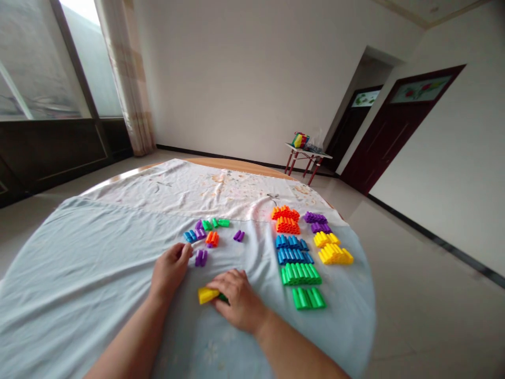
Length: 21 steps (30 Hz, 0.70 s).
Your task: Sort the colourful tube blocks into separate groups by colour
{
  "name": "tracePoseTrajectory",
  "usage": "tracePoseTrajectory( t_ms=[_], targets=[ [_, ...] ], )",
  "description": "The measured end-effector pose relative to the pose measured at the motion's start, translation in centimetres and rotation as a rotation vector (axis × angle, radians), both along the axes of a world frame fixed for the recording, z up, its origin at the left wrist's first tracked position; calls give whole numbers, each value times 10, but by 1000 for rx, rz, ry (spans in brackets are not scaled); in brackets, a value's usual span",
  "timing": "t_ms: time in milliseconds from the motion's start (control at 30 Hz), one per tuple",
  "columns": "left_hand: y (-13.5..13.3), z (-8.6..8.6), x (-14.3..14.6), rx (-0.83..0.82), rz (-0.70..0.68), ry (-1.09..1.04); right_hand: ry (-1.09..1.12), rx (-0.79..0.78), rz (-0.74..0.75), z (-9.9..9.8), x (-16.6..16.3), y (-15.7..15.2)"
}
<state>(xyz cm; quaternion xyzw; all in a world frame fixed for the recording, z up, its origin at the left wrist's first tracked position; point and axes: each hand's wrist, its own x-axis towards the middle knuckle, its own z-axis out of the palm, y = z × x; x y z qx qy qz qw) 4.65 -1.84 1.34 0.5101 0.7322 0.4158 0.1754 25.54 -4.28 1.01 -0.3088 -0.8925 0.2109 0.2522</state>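
My right hand (239,297) is closed over a yellow plastic tube block (207,295) near the front of the table. A dark green tube piece (223,298) shows under its fingers. To the left, my left hand (173,266) rests low over the cloth with its fingers curled together; whether anything is inside them is hidden. Just right of its fingertips lies a purple tube block (201,258). Beyond it are loose blue blocks (190,236), orange blocks (212,239), green blocks (223,222) and another purple block (239,236).
Sorted blocks stand in rows at the right: orange (288,225), blue (295,256), green (301,274), purple (315,217) and yellow (335,255). A pale blue cloth (98,273) covers the round table. Farther off, a small side table (307,151) holds a colourful bag (300,140).
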Motion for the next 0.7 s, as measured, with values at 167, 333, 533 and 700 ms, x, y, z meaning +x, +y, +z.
tracePoseTrajectory(
  t_ms=[167,333,533,700],
  targets=[
    [1,2,0,-17,-5,8,45,27,-209,0,22,20],
    [3,1,-3,-61,1,20,116,119,-143,7,22,13],
    [7,0,-9,-104,7,13,-39,154,-38,-4,5,7],
    [6,2,-9,-136,57,-20,-44,145,-105,-4,15,16]
  ],
)
